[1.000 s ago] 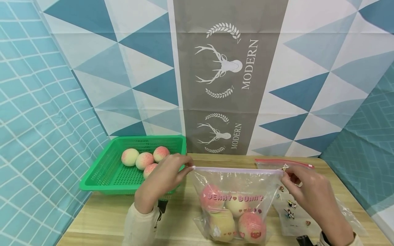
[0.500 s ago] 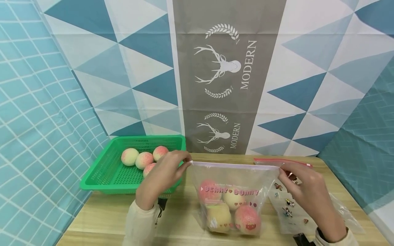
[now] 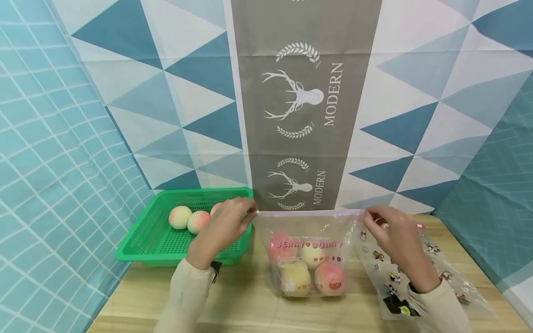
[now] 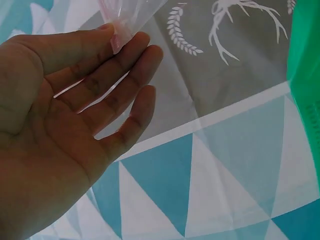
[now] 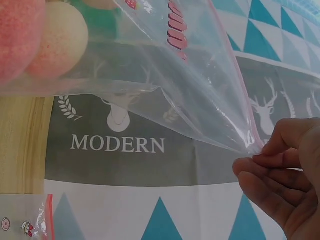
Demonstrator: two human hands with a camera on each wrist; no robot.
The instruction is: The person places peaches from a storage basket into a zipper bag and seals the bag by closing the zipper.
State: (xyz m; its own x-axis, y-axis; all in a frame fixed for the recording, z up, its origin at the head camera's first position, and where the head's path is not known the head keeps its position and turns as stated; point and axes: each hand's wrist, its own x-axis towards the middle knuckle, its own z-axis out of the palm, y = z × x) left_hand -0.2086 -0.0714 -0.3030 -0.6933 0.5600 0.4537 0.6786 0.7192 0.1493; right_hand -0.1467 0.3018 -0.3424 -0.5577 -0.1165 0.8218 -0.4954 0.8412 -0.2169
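Note:
A clear zip bag [image 3: 310, 229] with a pale pink top strip and "Berry Bunny" print stands between both hands. Several pink and cream peaches [image 3: 330, 279] sit at its bottom. My left hand [image 3: 226, 229] pinches the bag's top left corner between thumb and index finger. In the left wrist view the left hand's [image 4: 85, 95] other fingers spread loosely below that pinch. The top right corner is pinched by my right hand [image 3: 393, 233]. Seen from the right wrist, the right hand [image 5: 285, 175] draws the strip taut, with the other fingers curled under.
A green basket [image 3: 143, 236] with several more peaches [image 3: 180, 217] stands at the back left, partly behind the left hand. On the right, a flat printed zip bag [image 3: 374, 273] with a red strip lies on the wooden table [image 3: 233, 305], under the right forearm. A patterned cloth [image 3: 287, 106] hangs behind.
Both hands have raised the bag of peaches and shifted it a little away and to the left, the right hand most. More of the flat printed bag shows.

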